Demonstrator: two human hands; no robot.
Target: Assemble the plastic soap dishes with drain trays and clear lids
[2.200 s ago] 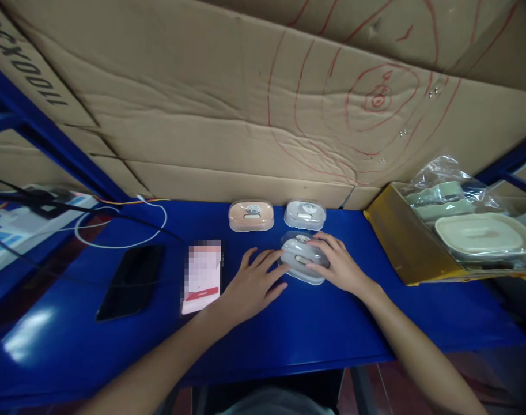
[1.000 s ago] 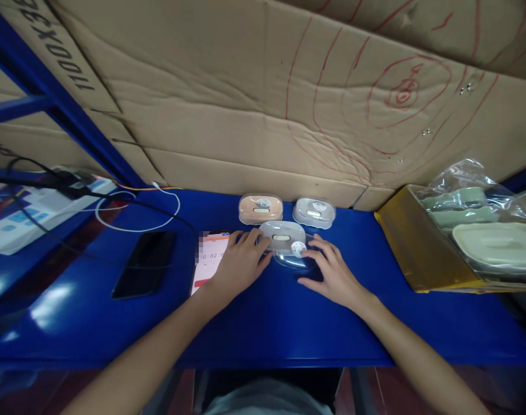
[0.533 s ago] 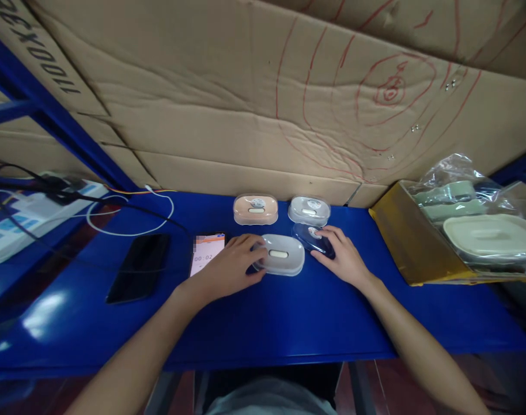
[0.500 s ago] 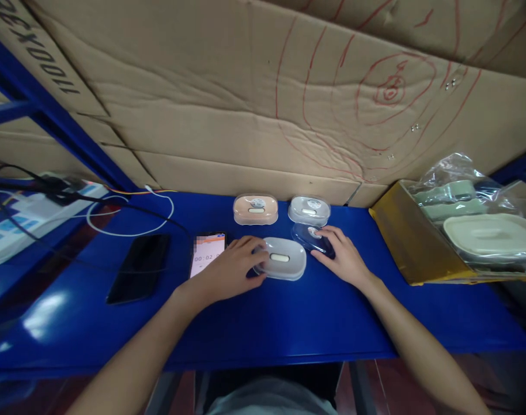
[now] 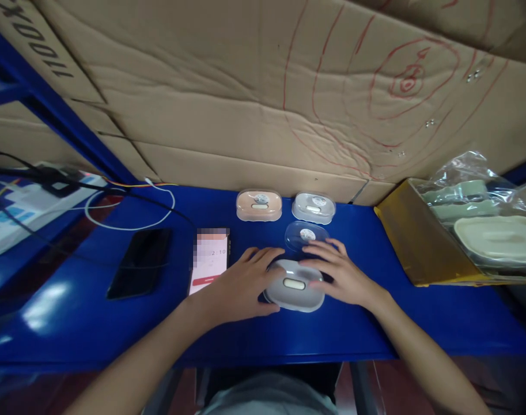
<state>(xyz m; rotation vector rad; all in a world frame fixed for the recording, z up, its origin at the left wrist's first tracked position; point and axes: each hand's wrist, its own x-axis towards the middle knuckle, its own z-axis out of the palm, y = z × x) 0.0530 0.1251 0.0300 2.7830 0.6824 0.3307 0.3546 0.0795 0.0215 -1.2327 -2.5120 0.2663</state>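
1 clear lid (image 5: 299, 235) off, behind grey dish (image 5: 291, 296), so dish prob. handles separately | my L hand (image 5: 241, 289) grips dish's left end; R hand (image 5: 348, 280) open, by its right | dish approx. mid-tabletop (image 5: 254, 343)

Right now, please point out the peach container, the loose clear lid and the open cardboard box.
Peach container (image 5: 259, 206), head view: the white piece at its middle.
Loose clear lid (image 5: 307, 234), head view: its round sticker.
Open cardboard box (image 5: 422, 242), head view: its side wall.

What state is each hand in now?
Left hand: curled around the grey oval dish's left end.
Right hand: open, fingers at its right side; grip cannot be told.
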